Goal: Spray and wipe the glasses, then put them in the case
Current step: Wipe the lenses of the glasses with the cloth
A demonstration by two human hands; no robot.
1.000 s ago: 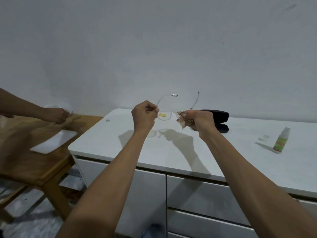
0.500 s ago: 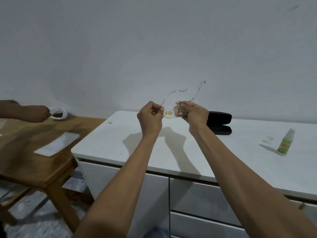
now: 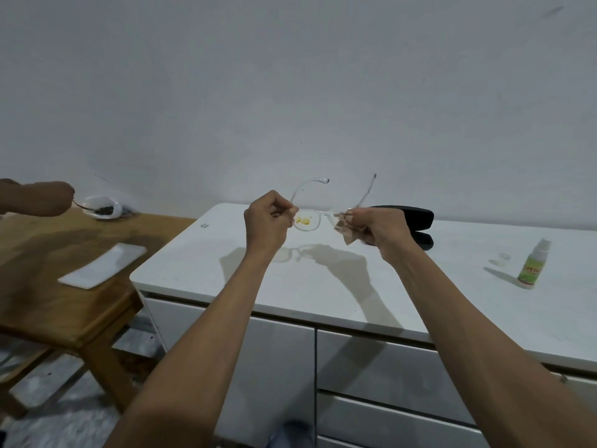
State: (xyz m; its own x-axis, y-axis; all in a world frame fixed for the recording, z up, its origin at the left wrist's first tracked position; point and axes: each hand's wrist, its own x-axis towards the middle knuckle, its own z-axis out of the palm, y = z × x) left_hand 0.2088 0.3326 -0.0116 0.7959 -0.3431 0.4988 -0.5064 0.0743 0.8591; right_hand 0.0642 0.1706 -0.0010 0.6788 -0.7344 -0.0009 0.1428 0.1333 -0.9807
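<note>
White counter (image 3: 323, 286) below, both hands raised above it: left hand (image 3: 266, 221) pinches the clear glasses (image 3: 311, 219) at 1 end, right hand (image 3: 379, 227) grips the other with a cloth (image 3: 344, 229). Behind lies the open black case (image 3: 416, 218); the spray (image 3: 531, 270) stands far right.

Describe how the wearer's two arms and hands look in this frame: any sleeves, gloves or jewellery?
Both forearms are bare up to the frame's lower edge, no sleeves in view. The left hand and right hand wear no gloves, and no watch, bracelet or ring shows on the visible sides.

Case (image 3: 410, 221) lies on the cabinet (image 3: 323, 286), spray bottle (image 3: 531, 266) to its right.
</note>
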